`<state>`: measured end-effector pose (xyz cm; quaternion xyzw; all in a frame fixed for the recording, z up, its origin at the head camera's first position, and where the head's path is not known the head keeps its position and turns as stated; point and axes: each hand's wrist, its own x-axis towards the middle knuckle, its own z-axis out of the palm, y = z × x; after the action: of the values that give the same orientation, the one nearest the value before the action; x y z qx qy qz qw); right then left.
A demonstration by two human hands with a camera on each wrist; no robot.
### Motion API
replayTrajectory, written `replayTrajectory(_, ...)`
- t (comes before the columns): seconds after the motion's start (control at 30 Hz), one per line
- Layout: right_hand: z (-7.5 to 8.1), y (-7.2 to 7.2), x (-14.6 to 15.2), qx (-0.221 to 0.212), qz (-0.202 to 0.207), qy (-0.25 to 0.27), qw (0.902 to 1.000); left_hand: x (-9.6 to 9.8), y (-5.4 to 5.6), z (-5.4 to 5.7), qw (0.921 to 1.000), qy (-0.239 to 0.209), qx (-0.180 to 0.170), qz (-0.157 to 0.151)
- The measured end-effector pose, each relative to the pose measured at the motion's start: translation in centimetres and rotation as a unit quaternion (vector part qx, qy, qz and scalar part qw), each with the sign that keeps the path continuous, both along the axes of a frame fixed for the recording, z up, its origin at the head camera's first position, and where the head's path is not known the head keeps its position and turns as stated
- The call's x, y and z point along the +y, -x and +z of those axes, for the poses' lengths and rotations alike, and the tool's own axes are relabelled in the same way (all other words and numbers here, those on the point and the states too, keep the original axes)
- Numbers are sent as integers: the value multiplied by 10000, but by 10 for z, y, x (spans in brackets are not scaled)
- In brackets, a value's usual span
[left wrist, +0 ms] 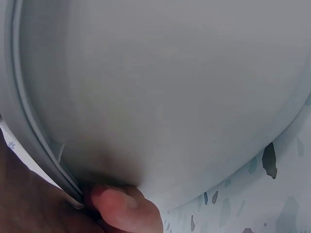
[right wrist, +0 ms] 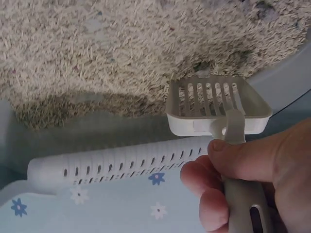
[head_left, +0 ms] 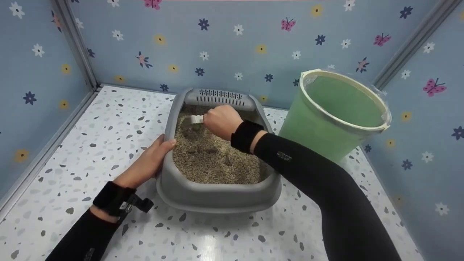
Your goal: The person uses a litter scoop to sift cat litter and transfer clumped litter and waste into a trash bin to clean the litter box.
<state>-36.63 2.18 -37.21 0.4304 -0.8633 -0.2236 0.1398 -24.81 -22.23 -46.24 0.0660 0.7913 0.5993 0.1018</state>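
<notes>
A grey litter box (head_left: pixel 217 198) filled with tan pellet litter (head_left: pixel 232 172) stands on the speckled surface. My left hand (head_left: pixel 150 159) grips its left rim, thumb over the top; in the left wrist view the fingertips (left wrist: pixel 129 211) curl under the rim against the outer wall. My right hand (head_left: pixel 223 121) is over the back half of the box, holding a slotted litter scoop (right wrist: pixel 194 126) by its handle with the thumb along the neck. The scoop's head is at the litter near the back left, its slots showing litter beneath. Several darker clumps (head_left: pixel 206 149) lie mid-box.
A green bucket (head_left: pixel 315 127) with a cream rim and a clear liner stands right of the box, close to my right forearm. Flower-patterned walls (head_left: pixel 235 43) enclose the back and both sides. White speckled floor (head_left: pixel 119 119) surrounds the box.
</notes>
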Motion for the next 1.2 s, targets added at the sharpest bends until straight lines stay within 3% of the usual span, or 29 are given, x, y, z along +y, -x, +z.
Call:
replayTrajectory(0.27,10,-24,27,16,615,-149,9980,-2,0,-1,10000,-17,-25,-8)
replayTrajectory(0.6,45,-47,59,-639,565,-408,9955,-2,0,-2,10000,13,-76,-21)
replayTrajectory(0.83,55,-43,65,-616,545,-204,9964,-1,0,-1,10000,46,-42,-38)
replayTrajectory(1.1,39,-32,44,-669,1646,-32,9841,-1,2,-1,9997,253,-1,7)
replayTrajectory(1.2,34,-28,45,-789,1725,-124,9818,0,1,0,9996,271,-28,36)
